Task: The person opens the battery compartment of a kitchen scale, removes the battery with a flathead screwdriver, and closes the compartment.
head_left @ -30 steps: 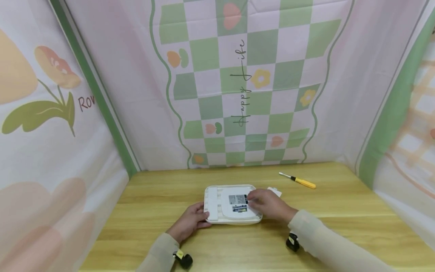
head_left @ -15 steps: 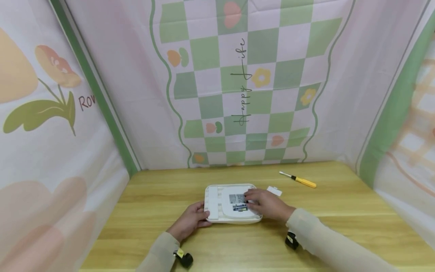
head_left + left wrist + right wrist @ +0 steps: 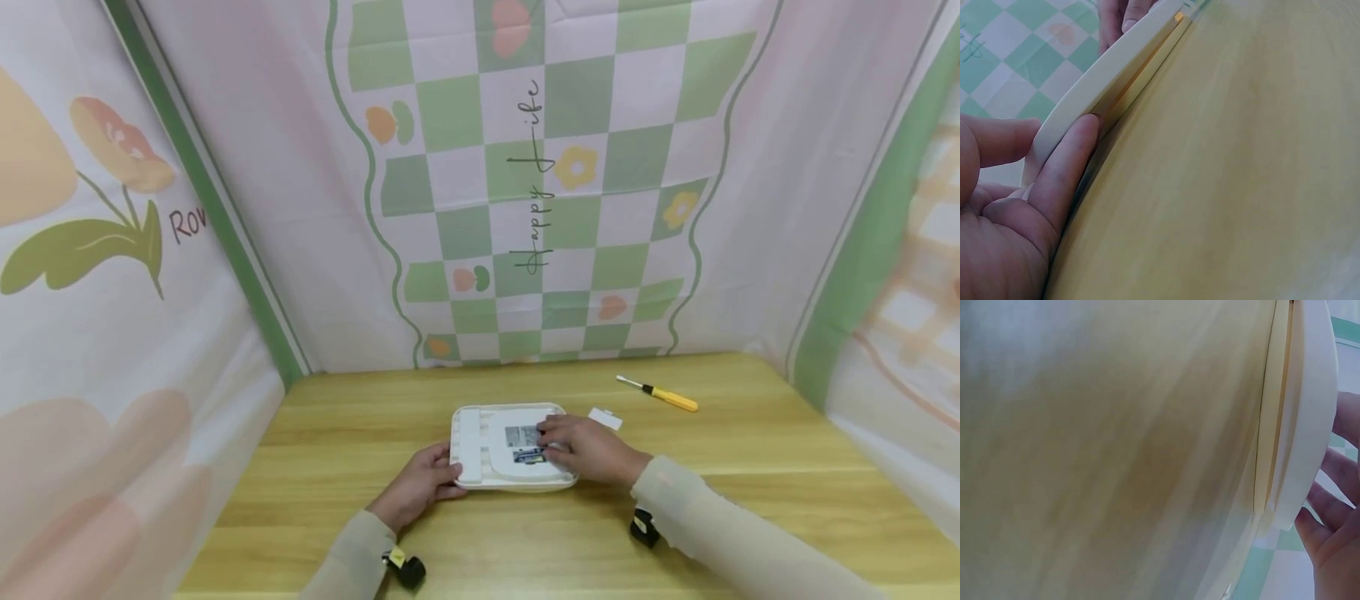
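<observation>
A white, flat device (image 3: 469, 450) with rounded corners lies on the table, its underside with a printed grey label facing up. In its opened battery compartment a battery (image 3: 529, 456) with blue and yellow markings shows. My left hand (image 3: 420, 486) grips the left edge, thumb on top and fingers beneath; in the left wrist view a finger reaches under the rim. From the right, my right hand (image 3: 592, 450) reaches over the device, fingertips on the compartment, hiding its right part. A small white battery cover (image 3: 605, 418) lies just behind that hand.
A screwdriver (image 3: 660, 393) with a yellow handle lies at the back right of the wooden table (image 3: 337, 417). A patterned cloth (image 3: 465, 233) hangs behind the table, with more cloth at both sides.
My right hand's fingertips have moved slightly left and down onto the battery compartment, and its fingers have spread. The left hand holds the device as before.
</observation>
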Tool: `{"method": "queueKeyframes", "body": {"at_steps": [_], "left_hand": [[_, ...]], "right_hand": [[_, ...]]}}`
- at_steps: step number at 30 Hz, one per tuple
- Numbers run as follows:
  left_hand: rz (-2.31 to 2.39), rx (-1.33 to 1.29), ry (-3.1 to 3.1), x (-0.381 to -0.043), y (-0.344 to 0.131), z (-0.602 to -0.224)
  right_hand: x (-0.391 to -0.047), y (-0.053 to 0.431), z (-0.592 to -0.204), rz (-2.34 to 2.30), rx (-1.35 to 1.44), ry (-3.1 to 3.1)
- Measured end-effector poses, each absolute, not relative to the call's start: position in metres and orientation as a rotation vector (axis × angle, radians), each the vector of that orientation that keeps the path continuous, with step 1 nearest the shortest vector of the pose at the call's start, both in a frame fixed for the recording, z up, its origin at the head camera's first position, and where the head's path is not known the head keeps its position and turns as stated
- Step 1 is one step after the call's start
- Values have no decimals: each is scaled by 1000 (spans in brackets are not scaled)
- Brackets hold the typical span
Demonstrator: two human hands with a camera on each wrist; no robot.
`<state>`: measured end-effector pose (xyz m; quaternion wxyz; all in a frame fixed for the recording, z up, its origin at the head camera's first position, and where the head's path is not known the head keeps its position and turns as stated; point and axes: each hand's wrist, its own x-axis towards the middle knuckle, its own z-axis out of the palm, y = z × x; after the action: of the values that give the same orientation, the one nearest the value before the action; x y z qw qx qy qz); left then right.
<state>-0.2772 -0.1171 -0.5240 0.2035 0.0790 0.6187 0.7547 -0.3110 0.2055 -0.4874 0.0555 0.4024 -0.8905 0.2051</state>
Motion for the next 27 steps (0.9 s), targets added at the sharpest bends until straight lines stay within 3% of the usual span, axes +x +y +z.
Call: {"method": "queueKeyframes", "body": {"at_steps": [14,27], "left_hand": [[2097,224,1739,-276,-116,-524],[2092,208,1744,-277,-116,-523]], "right_hand": [[-308,202,-486,606,1278,-2579],[-307,200,-491,827,1115,-2669]]}}
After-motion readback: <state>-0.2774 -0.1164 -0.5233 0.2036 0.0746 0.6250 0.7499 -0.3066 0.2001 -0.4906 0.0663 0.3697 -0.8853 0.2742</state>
